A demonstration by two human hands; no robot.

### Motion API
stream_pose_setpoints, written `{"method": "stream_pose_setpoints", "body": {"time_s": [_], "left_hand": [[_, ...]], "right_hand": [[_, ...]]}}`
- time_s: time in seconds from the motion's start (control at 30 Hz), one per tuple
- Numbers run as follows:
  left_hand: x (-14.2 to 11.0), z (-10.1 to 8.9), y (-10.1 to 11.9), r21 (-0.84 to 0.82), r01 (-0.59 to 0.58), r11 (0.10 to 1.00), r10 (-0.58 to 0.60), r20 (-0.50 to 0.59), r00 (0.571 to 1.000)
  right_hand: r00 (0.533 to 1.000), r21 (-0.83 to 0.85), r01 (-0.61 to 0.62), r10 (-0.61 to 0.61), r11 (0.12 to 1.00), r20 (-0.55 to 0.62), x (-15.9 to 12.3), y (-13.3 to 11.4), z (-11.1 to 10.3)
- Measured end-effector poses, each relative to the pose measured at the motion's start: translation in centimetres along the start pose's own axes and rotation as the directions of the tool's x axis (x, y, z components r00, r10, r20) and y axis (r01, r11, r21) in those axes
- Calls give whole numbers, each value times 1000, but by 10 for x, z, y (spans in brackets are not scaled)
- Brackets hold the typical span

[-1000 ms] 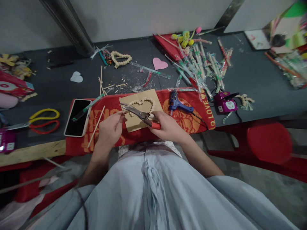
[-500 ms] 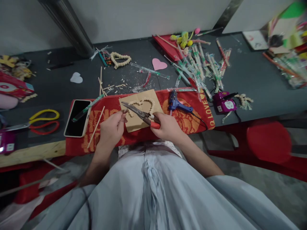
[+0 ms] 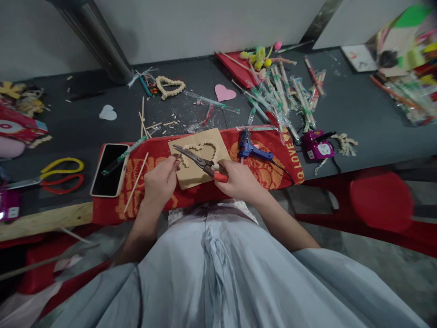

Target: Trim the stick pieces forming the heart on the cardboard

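My right hand [image 3: 237,176] is wrapped round the orange handles of a pair of metal shears [image 3: 198,159], whose blades point left over a brown cardboard piece [image 3: 191,178]. On that cardboard lies a heart outline of pale short pieces [image 3: 215,148]. Fingers pinched, my left hand [image 3: 161,180] is at the cardboard's left edge beside the blade tips. What it holds is too small to make out. The cardboard rests on a red towel [image 3: 164,202]. Right of it lies a blue glue gun [image 3: 254,149].
Left on the towel are a phone [image 3: 108,177] and a thin wooden stick [image 3: 135,182]. Yellow-and-red-handled scissors [image 3: 61,175] lie farther left. Behind are a second heart frame [image 3: 170,87], a pink paper heart [image 3: 224,93] and several wrapped sticks [image 3: 280,86]. A purple box [image 3: 317,146] stands right.
My left hand has shifted slightly right, and the shears' blades, a little apart earlier, look closer together. The view has turned slightly. The cardboard and heart outline stay in place.
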State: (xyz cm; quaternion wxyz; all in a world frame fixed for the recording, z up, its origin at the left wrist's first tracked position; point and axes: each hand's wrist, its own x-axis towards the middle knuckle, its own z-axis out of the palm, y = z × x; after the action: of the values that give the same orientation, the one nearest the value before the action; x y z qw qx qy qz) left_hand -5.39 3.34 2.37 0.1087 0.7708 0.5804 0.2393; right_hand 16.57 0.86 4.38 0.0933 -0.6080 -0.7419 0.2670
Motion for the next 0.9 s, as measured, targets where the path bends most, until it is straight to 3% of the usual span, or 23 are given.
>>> {"method": "stream_pose_setpoints", "body": {"time_s": [0.13,0.3,0.43,0.63,0.9], "left_hand": [[3,-1,-5,-70,-75,995,71,-55,996],[8,-8,-7,-122,-66,990,65,-12,998],[18,-14,-5,-127,-62,990,60,-15,998],[36,-18,-1,-146,-4,989,2,-14,1000],[44,-7,-16,-282,106,954,-95,52,994]], "right_hand": [[998,53,57,-57,997,-3,3,4,0],[993,101,121,-122,988,4,8,4,-3],[997,72,73,-74,995,4,18,-2,-5],[1000,11,16,-16,1000,9,36,-11,-8],[999,-49,37,-35,998,35,50,-12,-12]]}}
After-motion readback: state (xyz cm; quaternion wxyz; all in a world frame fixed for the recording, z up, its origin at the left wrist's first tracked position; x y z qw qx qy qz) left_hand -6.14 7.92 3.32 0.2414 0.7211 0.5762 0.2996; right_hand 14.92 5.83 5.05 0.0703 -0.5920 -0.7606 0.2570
